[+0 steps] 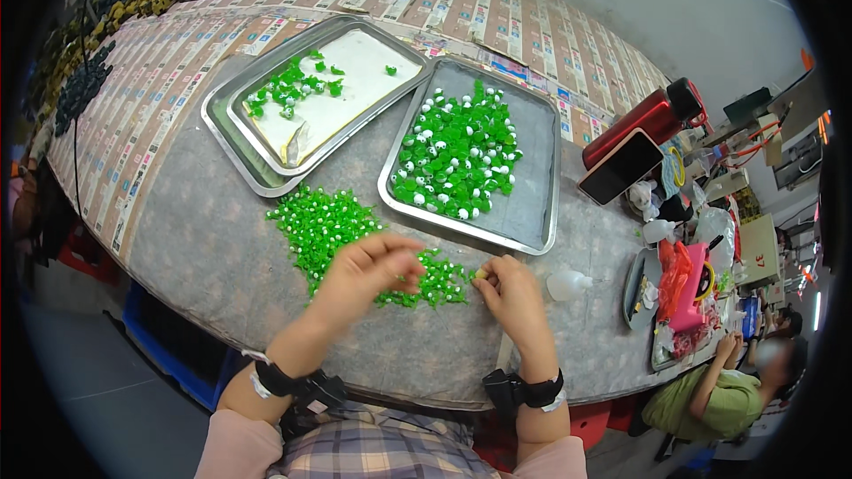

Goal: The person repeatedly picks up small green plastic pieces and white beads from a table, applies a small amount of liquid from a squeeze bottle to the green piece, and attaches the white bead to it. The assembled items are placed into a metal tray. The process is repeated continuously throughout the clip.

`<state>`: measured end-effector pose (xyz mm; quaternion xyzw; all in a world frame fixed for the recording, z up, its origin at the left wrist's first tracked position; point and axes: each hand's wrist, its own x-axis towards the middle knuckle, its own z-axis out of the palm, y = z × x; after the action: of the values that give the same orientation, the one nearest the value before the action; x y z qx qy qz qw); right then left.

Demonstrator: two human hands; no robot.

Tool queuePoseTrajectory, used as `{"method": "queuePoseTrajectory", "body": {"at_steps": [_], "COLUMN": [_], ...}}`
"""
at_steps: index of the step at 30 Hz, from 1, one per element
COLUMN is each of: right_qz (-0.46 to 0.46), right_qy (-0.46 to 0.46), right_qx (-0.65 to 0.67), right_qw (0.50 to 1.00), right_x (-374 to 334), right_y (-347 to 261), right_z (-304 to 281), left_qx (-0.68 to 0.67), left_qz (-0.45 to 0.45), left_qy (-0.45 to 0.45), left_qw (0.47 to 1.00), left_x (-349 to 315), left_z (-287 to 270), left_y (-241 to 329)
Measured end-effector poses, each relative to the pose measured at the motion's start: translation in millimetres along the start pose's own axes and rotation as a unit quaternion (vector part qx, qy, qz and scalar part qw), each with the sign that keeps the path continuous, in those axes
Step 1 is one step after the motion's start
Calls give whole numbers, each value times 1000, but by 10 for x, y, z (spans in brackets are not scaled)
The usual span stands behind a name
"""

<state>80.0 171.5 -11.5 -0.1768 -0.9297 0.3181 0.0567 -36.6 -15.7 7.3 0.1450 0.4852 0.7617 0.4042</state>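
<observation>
On the grey-covered table, a heap of small green plastic pieces with white eye-like dots [324, 231] spreads in front of me. My left hand [359, 277] hovers over the heap's near side, its fingers loosely curled and apart, somewhat blurred; I see nothing held in it. At the heap's right end, my right hand [513, 297] has thumb and forefinger pinched on a small yellowish piece [481, 274], too small to name. Beyond, a metal tray [546, 168] carries many larger green pieces with white balls [457, 155].
Two stacked metal trays [217, 111] stand at the far left; the upper one has a white liner with several green pieces. Right of my right hand are a small white bottle [568, 285], a phone [621, 166], a red flask [635, 124] and a pink holder [690, 288]. Another person [723, 399] sits at right.
</observation>
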Motion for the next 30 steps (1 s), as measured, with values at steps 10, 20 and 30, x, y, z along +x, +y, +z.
{"method": "queuePoseTrajectory", "body": {"at_steps": [10,20,30], "right_qz": [80,146,64], "right_qy": [-108,362,300], "right_qx": [463,139,328], "right_qw": [876,910,893], "right_x": [-344,-539,-507], "right_y": [-337,549,-80], "right_z": [-129,-501,-616], "left_qx": [347,-26,-40], "left_qz": [164,-72,-86], "left_qy": [-102,-22,-28], "left_qw": [918,997,995], "left_x": [-168,-133,-89], "left_z": [255,153,131], "left_y": [-133,-185,-268]}}
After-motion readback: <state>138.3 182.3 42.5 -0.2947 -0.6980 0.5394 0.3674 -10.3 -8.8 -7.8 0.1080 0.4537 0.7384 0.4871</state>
